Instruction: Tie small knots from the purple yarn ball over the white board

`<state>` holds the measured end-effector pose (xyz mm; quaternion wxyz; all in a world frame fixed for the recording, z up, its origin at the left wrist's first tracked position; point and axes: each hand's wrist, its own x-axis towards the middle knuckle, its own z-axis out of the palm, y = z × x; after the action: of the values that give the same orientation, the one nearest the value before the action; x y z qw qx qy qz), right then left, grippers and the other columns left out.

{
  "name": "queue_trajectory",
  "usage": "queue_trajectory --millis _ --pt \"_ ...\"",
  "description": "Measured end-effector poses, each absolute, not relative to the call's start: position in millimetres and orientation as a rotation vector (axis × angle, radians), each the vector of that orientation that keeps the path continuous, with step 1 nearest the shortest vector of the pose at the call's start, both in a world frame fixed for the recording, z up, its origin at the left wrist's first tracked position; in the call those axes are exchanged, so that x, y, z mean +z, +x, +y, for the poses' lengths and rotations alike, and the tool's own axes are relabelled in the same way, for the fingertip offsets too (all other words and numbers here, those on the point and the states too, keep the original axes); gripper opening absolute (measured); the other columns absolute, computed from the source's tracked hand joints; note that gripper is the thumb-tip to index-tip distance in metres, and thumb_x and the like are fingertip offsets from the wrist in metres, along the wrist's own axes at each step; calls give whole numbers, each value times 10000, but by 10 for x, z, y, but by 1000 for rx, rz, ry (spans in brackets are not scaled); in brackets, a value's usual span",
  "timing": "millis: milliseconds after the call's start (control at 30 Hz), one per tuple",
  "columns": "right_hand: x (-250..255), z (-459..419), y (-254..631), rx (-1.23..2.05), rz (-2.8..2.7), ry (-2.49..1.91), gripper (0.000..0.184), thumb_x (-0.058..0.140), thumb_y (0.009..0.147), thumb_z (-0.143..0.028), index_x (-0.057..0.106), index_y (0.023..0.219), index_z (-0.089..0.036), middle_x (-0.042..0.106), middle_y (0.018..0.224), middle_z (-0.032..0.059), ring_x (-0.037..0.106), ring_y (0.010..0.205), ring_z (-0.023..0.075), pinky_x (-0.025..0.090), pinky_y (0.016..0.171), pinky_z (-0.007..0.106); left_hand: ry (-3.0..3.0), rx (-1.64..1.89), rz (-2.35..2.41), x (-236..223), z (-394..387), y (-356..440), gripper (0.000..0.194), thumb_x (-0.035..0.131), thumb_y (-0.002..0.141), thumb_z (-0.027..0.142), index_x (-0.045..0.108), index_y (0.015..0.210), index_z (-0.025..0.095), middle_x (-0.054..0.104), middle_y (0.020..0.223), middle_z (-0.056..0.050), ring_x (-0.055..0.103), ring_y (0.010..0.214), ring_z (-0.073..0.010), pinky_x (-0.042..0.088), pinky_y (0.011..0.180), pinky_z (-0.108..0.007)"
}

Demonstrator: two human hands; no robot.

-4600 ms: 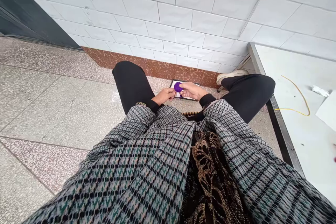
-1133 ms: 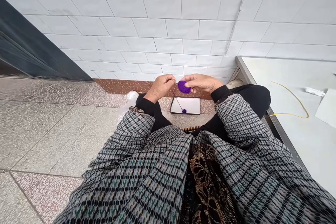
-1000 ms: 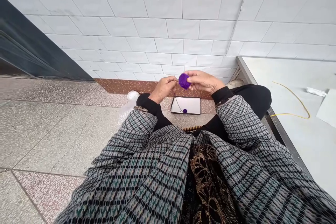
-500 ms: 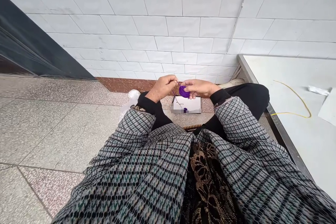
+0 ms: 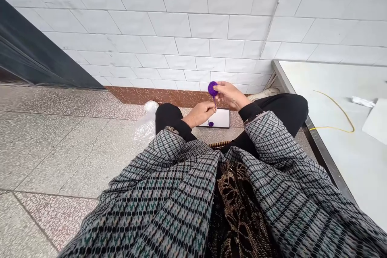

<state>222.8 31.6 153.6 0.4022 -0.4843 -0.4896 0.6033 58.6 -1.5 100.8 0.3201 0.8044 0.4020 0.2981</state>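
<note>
My right hand (image 5: 229,94) grips a purple yarn ball (image 5: 213,88) between thumb and fingers, held up in front of the wall. Just below and to the left, my left hand (image 5: 200,114) is closed in a pinch on the purple yarn strand (image 5: 215,100) that hangs from the ball. Beneath the hands lies a white board with a dark edge (image 5: 223,117), partly hidden by my left hand. A small purple piece (image 5: 211,124) rests on it; its exact kind is too small to make out.
A clear plastic bag (image 5: 144,127) with a white ball (image 5: 151,106) lies on the floor by my left knee. To the right stands a white table (image 5: 326,109) with a metal edge, bearing a yellow cord (image 5: 341,109) and white paper (image 5: 377,121). A tiled wall (image 5: 187,28) rises ahead.
The yarn ball has gone up in my right hand and turned. My left hand has dropped from the ball's upper left to below it, the strand still pinched.
</note>
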Motion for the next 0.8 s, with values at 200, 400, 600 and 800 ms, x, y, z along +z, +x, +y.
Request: queue_trajectory --millis 200,400,600,800 --pt "1401 352 2287 1538 -1823 -1396 193 659 942 8 593 949 -172 592 585 -52 496 439 77 405 413 162 2314 860 1155 1227 99 318 184 527 904 234 565 727 200 627 769 -24 562 762 -180 441 754 -312" --pt "1444 358 2431 1962 -1666 -909 156 606 948 -50 647 1072 -135 631 666 -31 502 470 70 431 449 156 2020 870 1137 1205 216 152 167 518 848 290 562 714 201 586 662 14 546 670 -154 437 711 -290" --pt "1485 429 2357 1746 -1202 -734 85 610 1037 -170 525 1032 -177 619 731 -39 543 543 64 484 519 156 1823 813 1046 995 151 339 140 507 833 243 547 705 202 505 584 39 476 566 -124 411 665 -275" --pt "1367 426 2265 1401 -1647 -1349 200 664 955 -36 542 982 -192 602 593 -39 528 448 101 419 412 179 2098 682 1076 1132 67 378 200 547 866 259 570 680 190 520 640 36 471 649 -126 364 684 -277"
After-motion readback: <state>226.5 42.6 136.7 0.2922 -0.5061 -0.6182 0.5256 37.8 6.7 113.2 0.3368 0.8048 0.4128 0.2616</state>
